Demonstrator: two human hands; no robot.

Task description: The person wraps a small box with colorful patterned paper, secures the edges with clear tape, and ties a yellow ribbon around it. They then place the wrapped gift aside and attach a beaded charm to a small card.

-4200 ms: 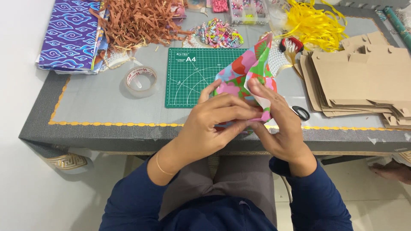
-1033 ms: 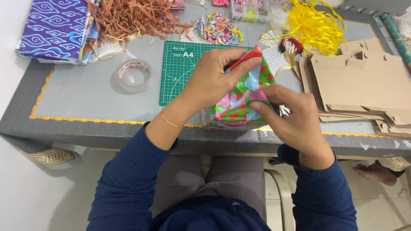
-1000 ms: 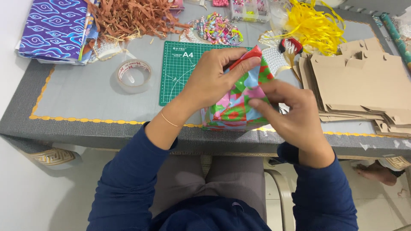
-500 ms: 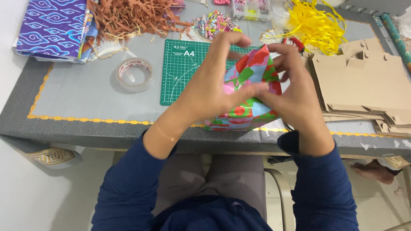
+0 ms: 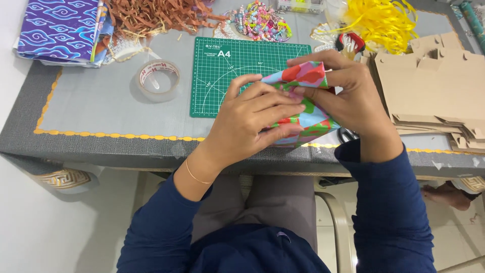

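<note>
Nearest, at the grey table's (image 5: 101,108) front edge, the left hand (image 5: 250,124) and right hand (image 5: 348,98) clasp a box wrapped in bright pink, green and blue patterned paper (image 5: 303,96), fingers curled flat against it. Black scissor handles (image 5: 346,135) peek out beneath. Behind lie a green cutting mat (image 5: 227,65), a clear tape roll (image 5: 158,80) to the left and stacked brown cardboard cut-outs (image 5: 439,91) to the right. Farthest are brown paper shreds (image 5: 156,15), colourful beads (image 5: 260,20) and yellow ribbon (image 5: 384,20).
</note>
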